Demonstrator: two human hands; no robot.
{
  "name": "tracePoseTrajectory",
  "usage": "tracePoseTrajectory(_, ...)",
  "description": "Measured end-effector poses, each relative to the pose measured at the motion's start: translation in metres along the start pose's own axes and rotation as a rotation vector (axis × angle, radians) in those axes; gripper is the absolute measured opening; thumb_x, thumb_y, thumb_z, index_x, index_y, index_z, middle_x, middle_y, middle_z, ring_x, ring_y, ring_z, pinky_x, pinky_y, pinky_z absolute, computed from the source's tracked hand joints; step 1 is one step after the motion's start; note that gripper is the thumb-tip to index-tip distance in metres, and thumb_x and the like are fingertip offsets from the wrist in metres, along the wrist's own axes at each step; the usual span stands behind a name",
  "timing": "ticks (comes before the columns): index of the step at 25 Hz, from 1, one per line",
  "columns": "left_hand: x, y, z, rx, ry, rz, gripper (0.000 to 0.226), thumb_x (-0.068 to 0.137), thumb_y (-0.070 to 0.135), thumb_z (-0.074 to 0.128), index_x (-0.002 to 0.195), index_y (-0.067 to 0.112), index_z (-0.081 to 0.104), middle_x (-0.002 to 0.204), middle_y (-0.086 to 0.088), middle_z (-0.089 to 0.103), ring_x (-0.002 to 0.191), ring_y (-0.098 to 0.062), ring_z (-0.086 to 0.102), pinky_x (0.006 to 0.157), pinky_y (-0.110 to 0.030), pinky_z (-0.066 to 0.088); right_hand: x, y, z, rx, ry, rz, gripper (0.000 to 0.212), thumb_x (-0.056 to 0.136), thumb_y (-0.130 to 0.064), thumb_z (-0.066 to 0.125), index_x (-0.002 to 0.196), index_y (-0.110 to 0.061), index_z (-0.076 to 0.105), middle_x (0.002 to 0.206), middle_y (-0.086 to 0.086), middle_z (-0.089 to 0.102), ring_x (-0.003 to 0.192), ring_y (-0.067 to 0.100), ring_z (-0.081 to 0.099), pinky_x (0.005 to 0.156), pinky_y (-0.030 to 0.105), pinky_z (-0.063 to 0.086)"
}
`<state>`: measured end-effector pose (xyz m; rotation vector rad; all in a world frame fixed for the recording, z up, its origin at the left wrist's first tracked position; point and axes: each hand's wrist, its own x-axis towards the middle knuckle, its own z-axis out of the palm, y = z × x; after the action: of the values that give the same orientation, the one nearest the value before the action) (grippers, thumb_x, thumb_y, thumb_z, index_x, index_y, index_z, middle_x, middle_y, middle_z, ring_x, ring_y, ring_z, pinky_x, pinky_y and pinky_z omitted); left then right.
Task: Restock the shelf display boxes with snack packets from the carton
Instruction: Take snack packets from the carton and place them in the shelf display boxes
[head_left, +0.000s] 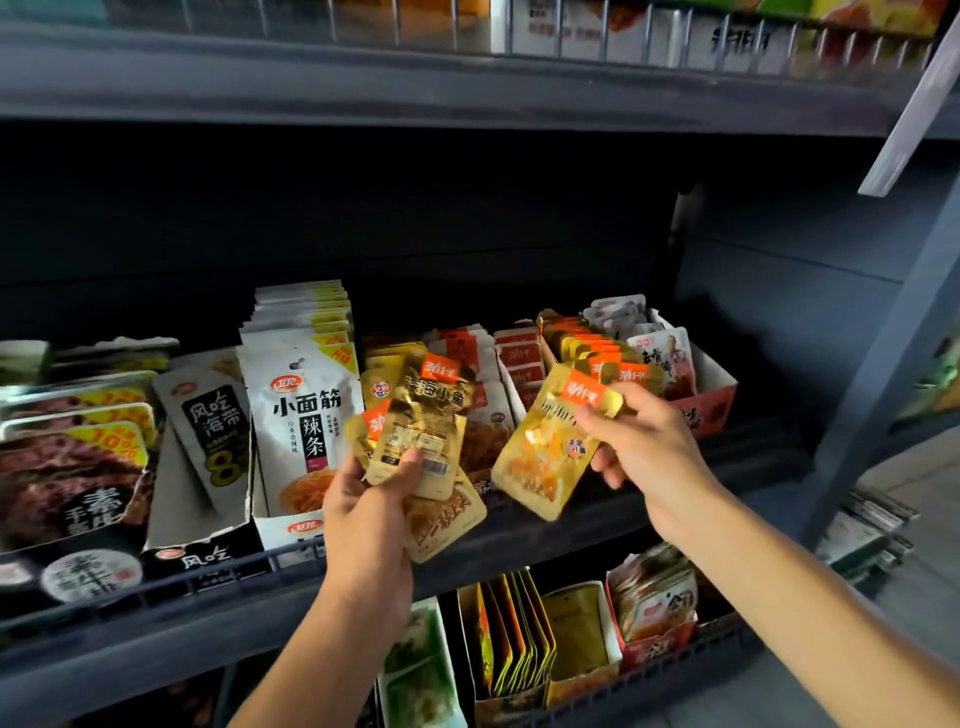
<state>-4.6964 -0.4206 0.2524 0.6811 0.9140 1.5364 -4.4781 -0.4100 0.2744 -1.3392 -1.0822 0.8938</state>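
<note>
Thin foil snack packet (545, 447) in the right hand (644, 441): shiny gold w/ an orange-red tab bearing white characters, plus orange-yellow food print lower down. Fanned foil snack packets (415, 436) in the left hand (363, 499): same gold, orange-red tabs, one showing a pale label w/ dark print. Tall glossy pouches (304, 415): white, black characters, yellow corner flash, red logo oval, orange food photo. Slim tilted pouch (210, 431): white edges, black panel, white script, yellow "8". Cardboard display box (711, 405): white inside, red front. Metal shelf (519, 93): dark blue-grey.
</note>
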Motion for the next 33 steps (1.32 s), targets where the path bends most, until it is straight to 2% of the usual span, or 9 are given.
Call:
tracePoseTrajectory(7,0.005,0.015,-0.019,0.033,-0.026,0.063,0.026,0.088,0.002,0.063,0.097,0.026,0.067,0.092,0.002,0.077,0.080,-0.019,0.074,0.071,-0.043,0.057,0.054,-0.048,-0.060,-0.003,0.374,-0.326,0.017,0.097,-0.011,0.059,0.090,-0.026,0.060,0.077,-0.001,0.064,0.053,0.004,0.057,0.043,0.019,0.045)
tracePoseTrajectory(14,-0.001,0.003,0.004,0.051,-0.120,0.015,0.031,0.088,0.002,0.062,0.111,0.022,0.066,0.103,-0.004,0.076,0.092,-0.026,0.072,0.078,-0.048,0.057,0.078,-0.024,-0.078,-0.449,0.032,-0.218,0.013,0.097,-0.012,0.061,0.099,-0.024,0.064,0.090,0.003,0.071,0.073,0.015,0.070,0.060,0.025,0.055)
tracePoseTrajectory(18,-0.006,0.000,0.006,0.043,-0.178,-0.006,0.029,0.089,0.001,0.060,0.108,0.023,0.066,0.103,-0.007,0.076,0.088,-0.025,0.073,0.081,-0.048,0.057,0.085,-0.023,-0.058,-0.426,0.064,-0.192,0.007,0.093,-0.017,0.067,0.095,-0.024,0.068,0.089,0.001,0.073,0.079,0.018,0.071,0.070,0.033,0.060)
tracePoseTrajectory(20,-0.007,0.000,0.004,0.049,-0.207,-0.012,0.030,0.089,0.001,0.060,0.109,0.023,0.066,0.105,-0.007,0.076,0.088,-0.026,0.073,0.083,-0.049,0.056,0.091,-0.017,-0.056,-0.693,0.083,-0.191,0.007,0.087,-0.029,0.073,0.083,-0.030,0.067,0.098,-0.002,0.073,0.087,0.020,0.070,0.077,0.042,0.060)
tracePoseTrajectory(23,-0.007,-0.001,0.003,0.062,-0.218,-0.011,0.027,0.087,0.004,0.063,0.108,0.021,0.065,0.104,-0.007,0.076,0.089,-0.026,0.073,0.082,-0.049,0.056,0.079,-0.011,-0.049,-1.018,0.235,-0.285,0.025,0.080,-0.037,0.079,0.094,-0.024,0.063,0.107,-0.007,0.065,0.092,0.014,0.062,0.074,0.030,0.050)
tracePoseTrajectory(25,-0.006,-0.004,0.003,0.089,-0.219,0.017,0.025,0.080,0.009,0.067,0.104,0.017,0.066,0.102,-0.009,0.076,0.088,-0.028,0.073,0.079,-0.047,0.057,0.052,-0.018,-0.035,-0.927,0.321,-0.381,0.027,0.086,-0.035,0.074,0.100,-0.017,0.059,0.098,-0.004,0.065,0.083,0.015,0.064,0.063,0.022,0.045)
tracePoseTrajectory(28,-0.008,-0.010,0.008,0.199,-0.255,0.151,0.024,0.076,0.010,0.072,0.099,0.015,0.070,0.096,-0.009,0.077,0.090,-0.032,0.073,0.071,-0.043,0.060,-0.005,-0.030,0.004,-0.504,-0.063,-0.260,0.033,0.092,-0.049,0.058,0.097,-0.017,0.063,0.084,-0.001,0.068,0.060,0.008,0.064,0.049,0.013,0.046)
tracePoseTrajectory(30,-0.013,-0.014,0.014,0.324,-0.340,0.284,0.027,0.079,0.006,0.072,0.103,0.018,0.072,0.098,-0.004,0.077,0.092,-0.026,0.073,0.076,-0.036,0.061,-0.034,-0.033,0.029,-0.323,-0.318,-0.074,0.045,0.088,-0.058,0.058,0.110,-0.019,0.064,0.096,0.000,0.071,0.072,0.008,0.070,0.056,0.021,0.055)
tracePoseTrajectory(33,-0.014,-0.017,0.016,0.391,-0.429,0.383,0.031,0.080,0.003,0.072,0.110,0.011,0.072,0.098,-0.007,0.077,0.092,-0.026,0.073,0.080,-0.033,0.060,-0.040,-0.025,0.045,-0.038,-0.371,0.103,0.041,0.086,-0.047,0.070,0.113,-0.017,0.067,0.104,0.006,0.074,0.094,0.019,0.073,0.079,0.041,0.062)
